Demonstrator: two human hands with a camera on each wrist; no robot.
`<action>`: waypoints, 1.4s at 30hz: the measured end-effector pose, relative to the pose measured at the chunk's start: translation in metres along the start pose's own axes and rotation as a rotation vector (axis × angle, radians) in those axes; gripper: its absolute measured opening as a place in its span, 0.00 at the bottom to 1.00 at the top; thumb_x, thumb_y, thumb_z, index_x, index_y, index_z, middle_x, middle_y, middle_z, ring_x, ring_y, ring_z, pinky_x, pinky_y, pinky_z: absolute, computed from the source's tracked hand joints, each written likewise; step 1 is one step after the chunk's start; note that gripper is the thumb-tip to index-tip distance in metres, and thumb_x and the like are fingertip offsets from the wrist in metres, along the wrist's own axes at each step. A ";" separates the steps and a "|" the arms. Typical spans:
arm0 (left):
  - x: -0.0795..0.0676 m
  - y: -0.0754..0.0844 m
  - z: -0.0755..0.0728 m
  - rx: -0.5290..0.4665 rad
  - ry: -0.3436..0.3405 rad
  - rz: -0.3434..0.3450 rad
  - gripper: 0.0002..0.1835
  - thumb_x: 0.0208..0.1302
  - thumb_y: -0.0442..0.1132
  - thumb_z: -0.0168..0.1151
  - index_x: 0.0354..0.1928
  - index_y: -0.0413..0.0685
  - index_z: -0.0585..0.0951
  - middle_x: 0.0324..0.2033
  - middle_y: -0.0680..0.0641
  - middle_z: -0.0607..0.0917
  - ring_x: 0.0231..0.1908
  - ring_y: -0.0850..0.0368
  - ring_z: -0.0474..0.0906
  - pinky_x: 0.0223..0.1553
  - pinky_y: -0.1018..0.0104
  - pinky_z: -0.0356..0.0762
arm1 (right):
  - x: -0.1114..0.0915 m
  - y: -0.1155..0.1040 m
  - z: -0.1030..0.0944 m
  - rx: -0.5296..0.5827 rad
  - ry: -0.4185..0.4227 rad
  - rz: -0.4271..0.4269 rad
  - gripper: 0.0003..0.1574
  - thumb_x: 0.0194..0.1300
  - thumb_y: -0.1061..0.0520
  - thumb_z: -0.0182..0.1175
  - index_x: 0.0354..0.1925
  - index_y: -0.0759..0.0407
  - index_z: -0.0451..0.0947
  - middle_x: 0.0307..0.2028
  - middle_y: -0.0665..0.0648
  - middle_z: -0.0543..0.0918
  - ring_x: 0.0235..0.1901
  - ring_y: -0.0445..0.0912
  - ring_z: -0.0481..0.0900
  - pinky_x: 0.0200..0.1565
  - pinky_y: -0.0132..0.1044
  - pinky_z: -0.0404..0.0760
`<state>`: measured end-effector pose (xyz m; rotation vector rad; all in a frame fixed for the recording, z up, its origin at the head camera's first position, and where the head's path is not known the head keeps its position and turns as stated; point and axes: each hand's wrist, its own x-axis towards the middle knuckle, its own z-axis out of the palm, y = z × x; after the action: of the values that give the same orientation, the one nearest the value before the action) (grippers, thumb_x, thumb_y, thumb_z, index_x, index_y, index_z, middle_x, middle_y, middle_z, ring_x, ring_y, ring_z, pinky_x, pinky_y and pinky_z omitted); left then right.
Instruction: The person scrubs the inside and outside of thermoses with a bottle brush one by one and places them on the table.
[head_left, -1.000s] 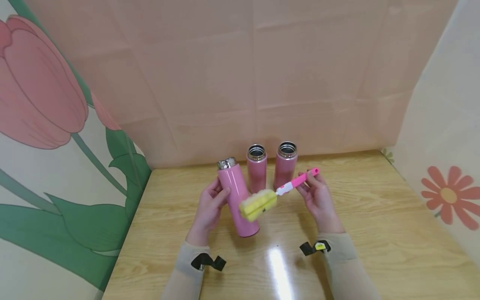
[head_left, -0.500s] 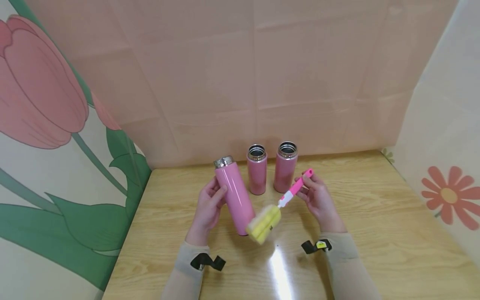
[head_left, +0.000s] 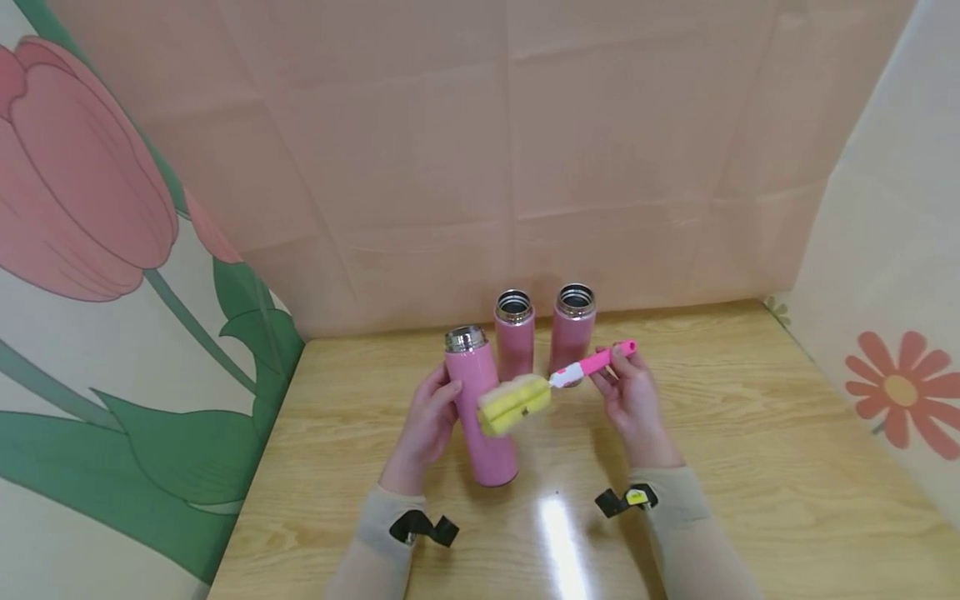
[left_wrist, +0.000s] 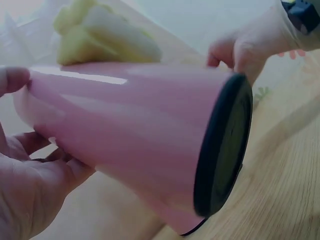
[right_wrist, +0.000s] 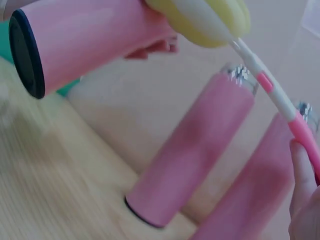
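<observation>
My left hand [head_left: 429, 421] grips a tall pink thermos bottle [head_left: 487, 454] by its side, tilted a little, its steel mouth uppermost. In the left wrist view the bottle's dark base [left_wrist: 227, 150] is off the table. Between finger and thumb, my right hand [head_left: 636, 408] pinches the pink handle of a bottle brush [head_left: 600, 361]. The brush's yellow sponge head [head_left: 517, 402] lies across the front of the bottle in the head view. Whether sponge and bottle touch, I cannot tell.
Two more pink thermos bottles, one in the middle [head_left: 515, 346] and one to the right [head_left: 573, 329], stand upright without lids at the back of the wooden table [head_left: 750, 417]. A pinkish cloth backdrop [head_left: 480, 167] hangs directly behind them.
The brush head swung down, then back up and left in front of the bottle. The held bottle has tipped closer to upright and shifted slightly toward me. The standing bottles stayed put.
</observation>
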<state>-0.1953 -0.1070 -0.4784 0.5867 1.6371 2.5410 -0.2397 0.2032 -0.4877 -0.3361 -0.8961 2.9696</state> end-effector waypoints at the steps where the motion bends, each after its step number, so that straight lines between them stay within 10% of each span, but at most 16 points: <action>1: 0.000 0.000 0.000 -0.011 -0.012 0.001 0.35 0.74 0.36 0.53 0.77 0.24 0.60 0.59 0.48 0.82 0.56 0.55 0.82 0.60 0.60 0.81 | -0.002 0.000 0.002 0.028 0.009 -0.002 0.07 0.84 0.60 0.52 0.44 0.57 0.76 0.38 0.57 0.84 0.38 0.47 0.87 0.45 0.37 0.90; 10: 0.001 -0.002 -0.002 0.140 -0.076 -0.051 0.46 0.64 0.32 0.76 0.79 0.30 0.62 0.64 0.38 0.77 0.60 0.50 0.78 0.64 0.60 0.80 | -0.010 -0.005 0.008 0.251 0.104 -0.029 0.02 0.80 0.63 0.58 0.48 0.58 0.74 0.38 0.60 0.85 0.37 0.51 0.86 0.46 0.42 0.91; 21: 0.003 -0.005 0.001 0.181 0.088 -0.046 0.47 0.60 0.22 0.70 0.81 0.38 0.64 0.63 0.36 0.81 0.58 0.50 0.80 0.61 0.59 0.83 | -0.013 -0.006 0.010 0.257 0.025 -0.101 0.03 0.81 0.62 0.56 0.49 0.58 0.72 0.38 0.60 0.85 0.36 0.51 0.87 0.47 0.42 0.90; 32: 0.002 -0.007 0.000 0.141 0.085 -0.058 0.41 0.65 0.24 0.69 0.79 0.34 0.67 0.71 0.36 0.74 0.59 0.50 0.80 0.56 0.63 0.84 | -0.015 -0.009 0.011 0.335 0.000 -0.159 0.02 0.81 0.63 0.56 0.46 0.58 0.71 0.35 0.61 0.87 0.32 0.51 0.88 0.44 0.42 0.91; 42: 0.005 -0.007 0.000 0.028 0.095 -0.006 0.35 0.73 0.26 0.59 0.79 0.29 0.62 0.71 0.33 0.73 0.54 0.55 0.84 0.53 0.64 0.86 | -0.007 -0.012 -0.001 0.150 -0.031 -0.071 0.03 0.79 0.62 0.60 0.47 0.58 0.74 0.40 0.59 0.85 0.40 0.50 0.86 0.50 0.40 0.90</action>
<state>-0.2008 -0.1025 -0.4835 0.4693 1.7045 2.5833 -0.2331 0.2132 -0.4808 -0.2493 -0.6673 2.9611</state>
